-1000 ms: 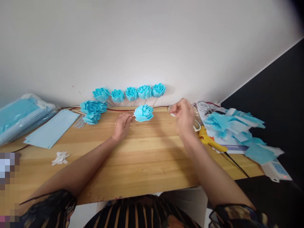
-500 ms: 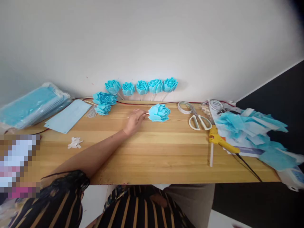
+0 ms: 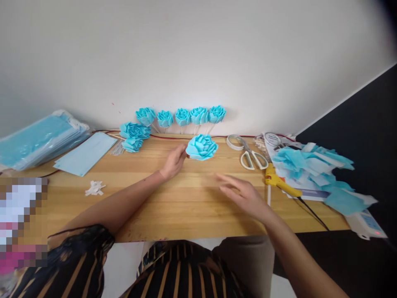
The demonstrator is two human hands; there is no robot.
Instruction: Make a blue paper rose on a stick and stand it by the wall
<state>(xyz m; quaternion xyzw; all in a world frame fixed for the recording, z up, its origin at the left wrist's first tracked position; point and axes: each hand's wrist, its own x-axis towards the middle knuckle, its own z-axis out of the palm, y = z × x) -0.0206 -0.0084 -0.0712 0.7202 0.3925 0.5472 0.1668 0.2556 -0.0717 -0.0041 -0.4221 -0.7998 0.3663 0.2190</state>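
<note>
A blue layered artificial flower faces up over the middle of the table, its stem pinched in my left hand. The stem itself is mostly hidden by the fingers. Below and to the right of that flower, my right hand hovers above the wood with fingers apart and slightly blurred, holding nothing. Several similar blue flowers on thin sticks lean in a row against the wall. More finished blue flowers lie at the row's left end.
On the right are white-handled scissors, a tape roll, a yellow glue gun with its cord, and loose blue petals. Leftward lie flat blue masks, a plastic-wrapped pack and white strips.
My right hand has come into view from the lower right. The held flower has turned its face upward and toward me, and the whole view has shifted slightly.
</note>
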